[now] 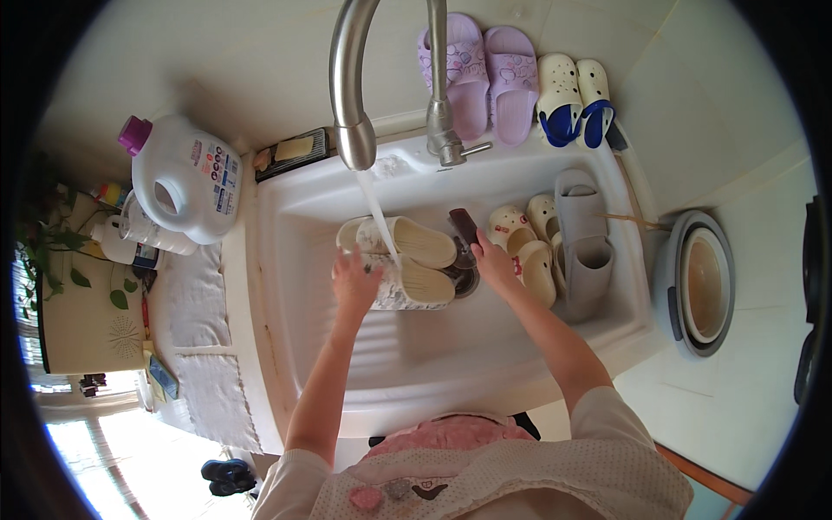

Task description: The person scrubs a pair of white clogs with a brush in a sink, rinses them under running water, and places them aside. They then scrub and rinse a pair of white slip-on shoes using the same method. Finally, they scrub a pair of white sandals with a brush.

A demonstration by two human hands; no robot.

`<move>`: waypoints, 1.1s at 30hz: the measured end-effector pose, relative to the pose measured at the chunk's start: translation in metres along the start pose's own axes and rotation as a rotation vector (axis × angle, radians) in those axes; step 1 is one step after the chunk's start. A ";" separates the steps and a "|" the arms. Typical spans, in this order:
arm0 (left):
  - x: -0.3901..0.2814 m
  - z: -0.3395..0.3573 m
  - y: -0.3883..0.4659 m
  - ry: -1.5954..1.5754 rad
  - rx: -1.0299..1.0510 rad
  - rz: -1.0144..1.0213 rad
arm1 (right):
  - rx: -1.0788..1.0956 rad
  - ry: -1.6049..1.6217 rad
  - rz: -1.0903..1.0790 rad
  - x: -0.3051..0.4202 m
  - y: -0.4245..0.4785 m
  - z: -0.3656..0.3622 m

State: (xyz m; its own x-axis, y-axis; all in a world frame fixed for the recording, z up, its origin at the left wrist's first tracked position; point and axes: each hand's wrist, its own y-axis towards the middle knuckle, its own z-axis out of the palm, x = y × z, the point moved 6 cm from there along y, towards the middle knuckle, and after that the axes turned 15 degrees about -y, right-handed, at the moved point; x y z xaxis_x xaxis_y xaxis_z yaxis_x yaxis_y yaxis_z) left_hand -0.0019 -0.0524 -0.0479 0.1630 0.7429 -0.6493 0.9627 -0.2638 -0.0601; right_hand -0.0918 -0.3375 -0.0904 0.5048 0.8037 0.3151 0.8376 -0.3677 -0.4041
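Observation:
In the white sink [448, 370], a pair of cream slippers with a grey pattern lies side by side, the far slipper [422, 244] and the near slipper [426, 289]. My left hand [356, 283] is over the patterned end of the near one, fingers spread and touching it. A stream of water [378, 214] from the metal faucet [356, 140] lands on the slippers. My right hand [494, 263] grips a dark brown brush [463, 225] above the drain [467, 283]; its bristles are not clearly visible. Right of that hand stand cream clogs [536, 266] and grey slippers [585, 253].
Purple slippers [511, 91] and cream clogs with blue straps [560, 97] lean behind the sink. A large detergent jug [188, 175], grey cloths [214, 400] and a soap dish [292, 153] line the left and back left. Nested basins [673, 286] stand at right.

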 end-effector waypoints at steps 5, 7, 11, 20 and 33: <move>-0.024 0.042 -0.009 -0.079 0.166 0.141 | -0.078 0.451 -0.022 0.004 -0.002 0.009; -0.033 0.056 -0.010 -0.192 0.197 0.178 | -0.148 0.492 -0.073 0.004 -0.019 -0.005; -0.031 0.067 -0.007 -0.293 0.086 0.112 | 0.017 0.517 -0.033 -0.009 -0.049 -0.024; -0.013 0.067 0.001 -1.211 0.146 -0.091 | -0.299 0.456 -0.167 0.037 -0.061 -0.092; -0.034 0.058 0.036 -0.028 -0.331 -0.136 | -0.623 0.796 -0.292 0.088 -0.014 -0.149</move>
State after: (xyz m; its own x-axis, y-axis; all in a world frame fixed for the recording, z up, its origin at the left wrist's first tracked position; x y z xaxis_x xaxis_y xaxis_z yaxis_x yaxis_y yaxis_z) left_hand 0.0142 -0.1233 -0.0719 0.0270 0.7390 -0.6732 0.9938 0.0531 0.0981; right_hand -0.0275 -0.3315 0.0708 0.0682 0.4435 0.8937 0.7940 -0.5665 0.2205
